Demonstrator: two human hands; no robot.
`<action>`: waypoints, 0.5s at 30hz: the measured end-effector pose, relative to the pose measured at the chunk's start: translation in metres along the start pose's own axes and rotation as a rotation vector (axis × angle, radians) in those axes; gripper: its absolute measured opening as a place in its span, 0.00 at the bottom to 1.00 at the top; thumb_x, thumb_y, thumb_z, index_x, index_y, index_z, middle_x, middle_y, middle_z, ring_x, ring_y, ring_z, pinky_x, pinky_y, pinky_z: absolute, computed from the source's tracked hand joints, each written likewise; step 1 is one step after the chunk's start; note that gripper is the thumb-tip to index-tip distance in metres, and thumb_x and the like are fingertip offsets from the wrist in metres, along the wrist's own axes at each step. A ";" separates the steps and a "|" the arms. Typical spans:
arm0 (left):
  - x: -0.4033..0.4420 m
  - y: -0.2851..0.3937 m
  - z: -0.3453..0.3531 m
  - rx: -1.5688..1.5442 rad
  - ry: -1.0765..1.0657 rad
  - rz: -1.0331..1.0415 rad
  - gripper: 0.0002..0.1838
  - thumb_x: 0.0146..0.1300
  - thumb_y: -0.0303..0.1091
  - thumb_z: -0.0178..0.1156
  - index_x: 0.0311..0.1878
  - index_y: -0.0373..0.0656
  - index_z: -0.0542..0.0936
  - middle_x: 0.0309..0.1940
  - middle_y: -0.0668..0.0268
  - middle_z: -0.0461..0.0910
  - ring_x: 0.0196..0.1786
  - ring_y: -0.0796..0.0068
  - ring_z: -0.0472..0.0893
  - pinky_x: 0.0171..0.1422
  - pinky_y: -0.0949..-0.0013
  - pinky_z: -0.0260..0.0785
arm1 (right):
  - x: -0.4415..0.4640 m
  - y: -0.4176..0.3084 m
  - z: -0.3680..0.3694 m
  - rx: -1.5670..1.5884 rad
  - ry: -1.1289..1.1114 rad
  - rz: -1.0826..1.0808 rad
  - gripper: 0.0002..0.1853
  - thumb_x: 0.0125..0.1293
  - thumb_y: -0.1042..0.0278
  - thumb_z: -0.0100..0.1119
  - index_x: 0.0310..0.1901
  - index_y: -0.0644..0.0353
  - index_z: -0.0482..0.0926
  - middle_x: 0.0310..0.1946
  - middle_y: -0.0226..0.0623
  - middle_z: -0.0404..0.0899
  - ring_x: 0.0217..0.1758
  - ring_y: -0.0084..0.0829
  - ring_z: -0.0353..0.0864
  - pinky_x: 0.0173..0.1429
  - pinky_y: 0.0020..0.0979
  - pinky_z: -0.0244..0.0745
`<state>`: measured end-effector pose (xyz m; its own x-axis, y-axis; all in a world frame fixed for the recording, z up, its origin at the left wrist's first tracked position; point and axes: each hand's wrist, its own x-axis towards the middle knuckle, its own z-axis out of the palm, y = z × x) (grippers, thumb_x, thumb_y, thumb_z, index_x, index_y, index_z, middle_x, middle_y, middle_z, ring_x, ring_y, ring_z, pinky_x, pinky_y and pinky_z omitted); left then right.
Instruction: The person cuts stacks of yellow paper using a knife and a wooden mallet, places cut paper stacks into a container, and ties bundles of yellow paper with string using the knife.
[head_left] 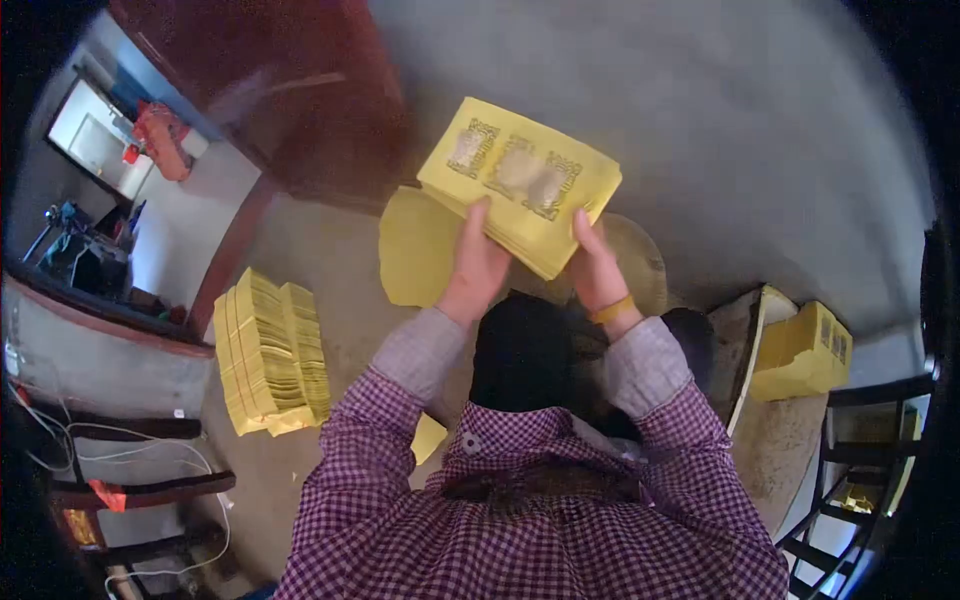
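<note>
A stack of yellow printed paper (520, 180) is held up in front of me, tilted, with dark patterned print on its top sheet. My left hand (478, 262) grips its lower left edge, the thumb on top. At the lower right edge, my right hand (598, 268) holds the same stack, its thumb also on top. The fingers under the paper are hidden. Below and behind the stack lies a yellow sheet (415, 250), and a round brownish surface (638, 262) shows to the right of it.
Tied bundles of yellow paper (268, 350) stand on the floor at left. More yellow paper (800, 355) rests on a worn bench (775, 440) at right. A dark rack (860, 470) is at far right. Dark furniture with white cables (150, 490) stands at lower left, near a doorway.
</note>
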<state>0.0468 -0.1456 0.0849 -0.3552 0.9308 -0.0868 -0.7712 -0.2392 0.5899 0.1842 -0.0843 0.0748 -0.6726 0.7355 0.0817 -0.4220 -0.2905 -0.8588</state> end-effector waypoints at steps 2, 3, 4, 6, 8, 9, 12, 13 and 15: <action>0.003 -0.018 0.005 -0.027 0.012 0.016 0.25 0.63 0.42 0.49 0.60 0.42 0.61 0.57 0.63 0.66 0.61 0.67 0.66 0.66 0.60 0.56 | -0.005 -0.013 -0.025 0.169 0.016 0.076 0.42 0.61 0.36 0.44 0.67 0.56 0.46 0.65 0.37 0.54 0.66 0.35 0.55 0.67 0.43 0.51; 0.006 -0.024 0.007 -0.046 -0.020 0.027 0.25 0.63 0.41 0.49 0.60 0.42 0.61 0.57 0.63 0.66 0.61 0.67 0.65 0.66 0.60 0.56 | -0.009 -0.025 -0.034 0.159 0.022 0.062 0.42 0.61 0.36 0.44 0.67 0.56 0.46 0.65 0.37 0.54 0.66 0.35 0.55 0.67 0.43 0.51; 0.009 -0.029 0.012 -0.066 -0.049 0.038 0.25 0.62 0.41 0.49 0.60 0.42 0.60 0.57 0.64 0.66 0.61 0.67 0.65 0.66 0.60 0.55 | -0.015 -0.040 -0.040 0.331 -0.042 0.096 0.42 0.61 0.35 0.43 0.67 0.56 0.46 0.65 0.37 0.54 0.66 0.35 0.56 0.66 0.43 0.51; 0.017 -0.043 0.022 -0.067 -0.036 0.085 0.25 0.62 0.41 0.49 0.60 0.42 0.60 0.57 0.64 0.66 0.60 0.68 0.65 0.66 0.61 0.56 | -0.024 -0.062 -0.040 0.519 -0.136 0.112 0.40 0.61 0.37 0.46 0.66 0.55 0.49 0.63 0.37 0.57 0.64 0.33 0.58 0.66 0.39 0.53; 0.024 -0.060 0.034 -0.063 -0.026 0.130 0.25 0.62 0.41 0.50 0.60 0.42 0.60 0.57 0.64 0.66 0.60 0.68 0.65 0.66 0.61 0.56 | -0.019 -0.060 -0.052 0.245 0.002 0.109 0.38 0.61 0.41 0.49 0.66 0.55 0.50 0.63 0.36 0.58 0.63 0.32 0.60 0.64 0.37 0.56; 0.029 -0.068 0.041 -0.005 -0.030 0.160 0.25 0.63 0.41 0.50 0.60 0.42 0.60 0.56 0.64 0.66 0.60 0.69 0.65 0.66 0.60 0.55 | -0.015 -0.063 -0.054 -0.022 0.126 0.111 0.37 0.61 0.45 0.53 0.65 0.55 0.51 0.62 0.36 0.59 0.62 0.30 0.61 0.63 0.35 0.59; 0.031 -0.063 0.047 0.075 -0.111 0.097 0.25 0.63 0.42 0.50 0.60 0.42 0.60 0.56 0.64 0.66 0.60 0.69 0.64 0.66 0.58 0.53 | -0.002 -0.074 -0.076 -0.098 0.239 0.072 0.31 0.60 0.59 0.59 0.60 0.63 0.58 0.54 0.37 0.69 0.54 0.29 0.70 0.56 0.30 0.67; 0.032 -0.054 0.046 0.091 -0.189 0.011 0.26 0.63 0.44 0.50 0.61 0.42 0.60 0.57 0.63 0.65 0.61 0.69 0.63 0.66 0.57 0.53 | 0.001 -0.079 -0.081 -0.128 0.238 0.054 0.29 0.59 0.62 0.59 0.58 0.65 0.61 0.51 0.38 0.71 0.51 0.29 0.73 0.54 0.29 0.69; 0.053 -0.028 0.026 -0.181 -0.292 -0.139 0.28 0.65 0.46 0.48 0.63 0.42 0.59 0.60 0.62 0.63 0.64 0.65 0.60 0.68 0.56 0.48 | 0.002 -0.086 -0.095 -0.228 0.276 0.014 0.26 0.58 0.65 0.60 0.54 0.69 0.63 0.47 0.39 0.74 0.47 0.29 0.75 0.52 0.28 0.70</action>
<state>0.0629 -0.0821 0.0848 -0.0946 0.9913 0.0913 -0.8916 -0.1252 0.4351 0.2770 0.0002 0.1013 -0.4750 0.8789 -0.0436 -0.2467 -0.1806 -0.9521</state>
